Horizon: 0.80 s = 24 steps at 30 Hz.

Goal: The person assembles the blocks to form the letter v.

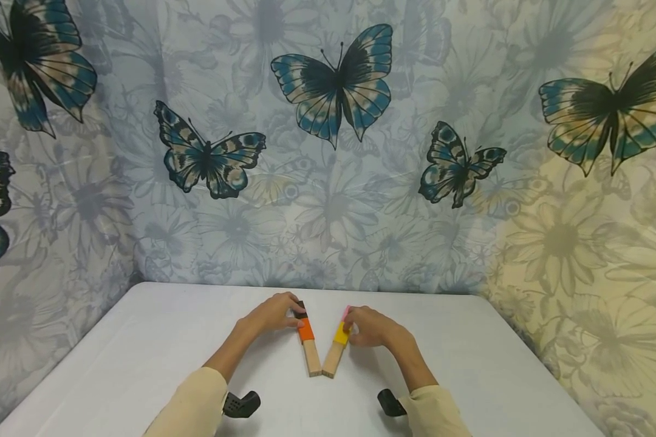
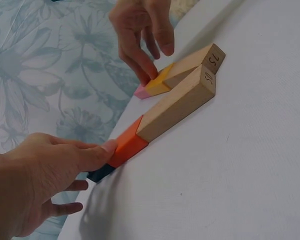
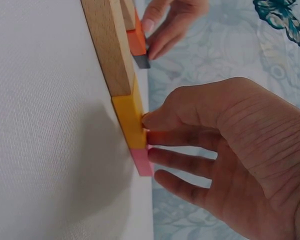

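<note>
Two wooden block rows lie in a V on the white table, their plain near ends touching. The left row has a plain wooden block (image 2: 177,107), an orange block (image 2: 129,142) and a dark block (image 2: 101,173) at its far end. My left hand (image 1: 273,312) rests its thumb on the orange part, its other fingers beside the dark end. The right row has a plain wooden block (image 3: 109,47), a yellow block (image 3: 130,120) and a pink block (image 3: 142,162). My right hand (image 1: 373,326) touches the yellow and pink parts with extended fingers from the right side.
The white table (image 1: 153,340) stands against walls hung with a floral, butterfly-patterned cloth (image 1: 333,243). A black device (image 1: 242,405) sits by the left cuff and another black device (image 1: 390,403) by the right cuff. The far table edge lies just beyond the blocks.
</note>
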Motion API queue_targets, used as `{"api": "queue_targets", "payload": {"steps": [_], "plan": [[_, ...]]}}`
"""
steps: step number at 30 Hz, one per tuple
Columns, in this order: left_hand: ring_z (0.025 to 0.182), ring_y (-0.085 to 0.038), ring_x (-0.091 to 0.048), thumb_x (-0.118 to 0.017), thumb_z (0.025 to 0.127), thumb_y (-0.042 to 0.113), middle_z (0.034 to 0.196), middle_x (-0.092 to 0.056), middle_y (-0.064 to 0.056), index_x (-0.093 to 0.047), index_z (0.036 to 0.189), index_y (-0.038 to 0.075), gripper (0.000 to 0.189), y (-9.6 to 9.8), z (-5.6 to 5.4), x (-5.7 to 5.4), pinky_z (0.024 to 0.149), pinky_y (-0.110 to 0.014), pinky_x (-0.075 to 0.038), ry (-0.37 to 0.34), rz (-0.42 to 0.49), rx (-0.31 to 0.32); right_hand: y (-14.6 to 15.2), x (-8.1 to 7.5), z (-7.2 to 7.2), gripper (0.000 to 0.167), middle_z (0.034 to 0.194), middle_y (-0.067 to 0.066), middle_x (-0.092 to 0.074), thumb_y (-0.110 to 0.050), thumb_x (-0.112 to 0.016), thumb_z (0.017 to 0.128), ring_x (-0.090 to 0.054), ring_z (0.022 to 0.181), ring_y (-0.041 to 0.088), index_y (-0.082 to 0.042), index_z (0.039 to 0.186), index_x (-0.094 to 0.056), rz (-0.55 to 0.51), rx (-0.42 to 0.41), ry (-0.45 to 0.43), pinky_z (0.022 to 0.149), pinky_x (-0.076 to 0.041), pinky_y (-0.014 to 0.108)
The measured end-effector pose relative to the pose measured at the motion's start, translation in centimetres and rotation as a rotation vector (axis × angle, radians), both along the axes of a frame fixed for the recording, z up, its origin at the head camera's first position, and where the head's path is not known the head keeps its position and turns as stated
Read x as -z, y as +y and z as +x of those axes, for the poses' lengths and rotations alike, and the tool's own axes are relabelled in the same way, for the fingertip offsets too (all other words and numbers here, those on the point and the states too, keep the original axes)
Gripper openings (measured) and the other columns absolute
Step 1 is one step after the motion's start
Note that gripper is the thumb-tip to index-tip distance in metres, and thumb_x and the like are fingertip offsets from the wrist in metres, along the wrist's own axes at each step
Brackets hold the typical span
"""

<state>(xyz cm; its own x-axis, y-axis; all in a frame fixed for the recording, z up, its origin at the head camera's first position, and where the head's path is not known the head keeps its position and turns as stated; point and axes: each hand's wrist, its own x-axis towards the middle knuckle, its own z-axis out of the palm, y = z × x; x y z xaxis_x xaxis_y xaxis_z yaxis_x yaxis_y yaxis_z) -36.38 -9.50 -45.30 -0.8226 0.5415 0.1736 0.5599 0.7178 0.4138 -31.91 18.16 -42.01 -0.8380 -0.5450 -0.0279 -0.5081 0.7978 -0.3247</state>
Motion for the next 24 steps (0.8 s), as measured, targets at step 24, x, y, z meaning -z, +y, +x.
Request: {"api": "queue_targets", "payload": {"steps": [24], "plan": [[0.122, -0.046, -0.064, -0.071, 0.1, 0.028, 0.141, -0.062, -0.024, -0.073, 0.132, 0.008, 0.038, 1.0, 2.0, 0.4, 0.096, -0.066, -0.057, 0.13, 0.024, -0.066, 1.2, 0.2, -0.8, 0.016, 0.114, 0.006, -0.07, -0.004, -0.071, 0.087, -0.061, 0.106, 0.028, -0.005, 0.103, -0.075, 0.074, -0.044, 0.086, 0.101, -0.054, 0.054]]}}
